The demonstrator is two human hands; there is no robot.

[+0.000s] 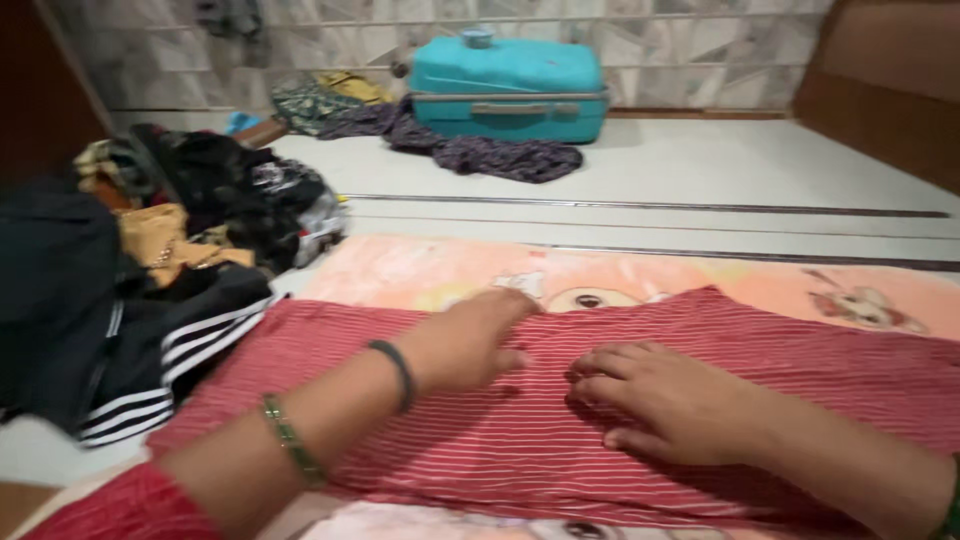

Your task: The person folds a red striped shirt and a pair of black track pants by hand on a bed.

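Red garment with fine white stripes [560, 410], spread flat across a peach-coloured printed blanket [600, 275] in the lower half of the head view, its long axis running left to right. Left hand [465, 340], palm down on the upper middle of the striped cloth, fingers extended toward the garment's far edge and lying close together; it pinches nothing. A dark band [398, 368] and a green bangle [292, 440] encircle the left forearm. Right hand [665, 400], likewise flat on the cloth just beside the left hand, fingers slightly spread and pointing left, pressing the fabric without gripping it. To the left of the garment, touching its edge, a heap of dark clothing [150, 260], including a black piece with white stripes [175, 365]. Farther off, against the tiled wall, a turquoise suitcase [510, 88] with a purple patterned cloth [490, 152] lying on the floor before it.
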